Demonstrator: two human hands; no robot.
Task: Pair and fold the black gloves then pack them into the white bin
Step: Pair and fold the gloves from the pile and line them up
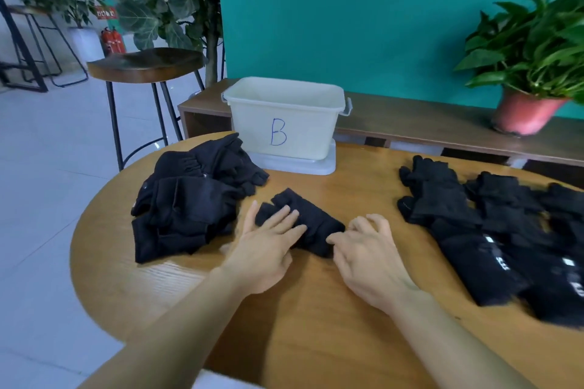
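A black glove (311, 218) lies in the middle of the round wooden table (331, 309). My left hand (268, 246) presses flat on its left part with straight fingers. My right hand (366, 253) touches the glove's right cuff end, fingers curled, thumb against the fabric. A heap of black gloves (192, 196) sits to the left. More black gloves (493, 230) lie spread out at the right, some with white labels. The white bin (284, 123), marked with a blue B, stands on its lid at the table's far side; its inside is hidden.
A wooden bar stool (148, 65) stands off the table's far left. Behind the table runs a low wooden shelf (426, 126) with a potted plant (531, 73) in a pink pot. A teal wall rises behind it.
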